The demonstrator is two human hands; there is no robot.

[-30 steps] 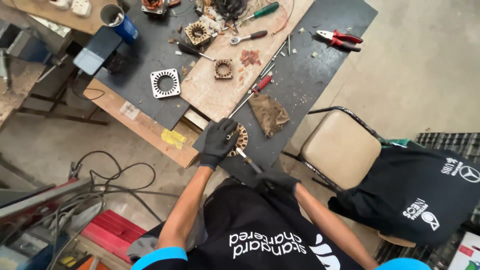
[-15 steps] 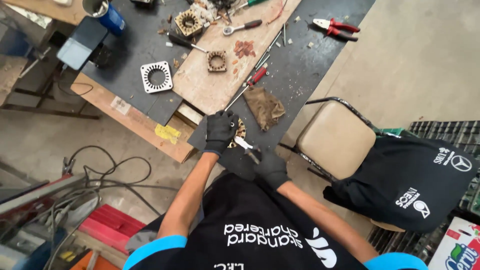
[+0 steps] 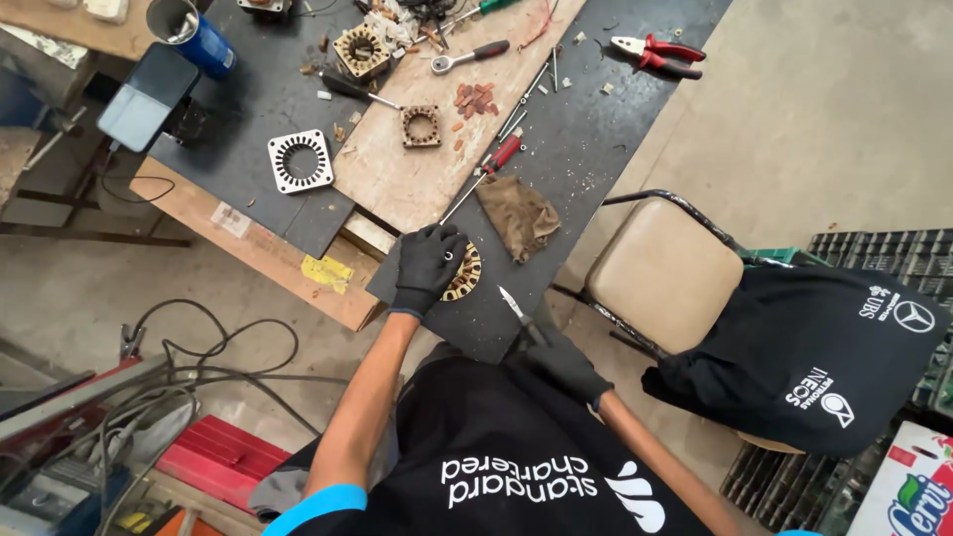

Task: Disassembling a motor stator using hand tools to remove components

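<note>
Copper-wound stator [image 3: 465, 274] under left hand [image 3: 427, 266]; right hand [image 3: 564, 363] grips blade [image 3: 513, 304] nearby.

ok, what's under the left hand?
A round stator core with copper windings, lying on the black mat. The left hand covers its left half, so that side and the centre bore are hidden. The right hand holds a thin tool nearby.

A copper-wound stator [image 3: 465, 274] is pressed to the worktop [image 3: 586, 149] by the gloved left hand [image 3: 427, 266]. A thin blade [image 3: 511, 303] is held in the gloved right hand [image 3: 566, 365], just right of the stator.
</note>
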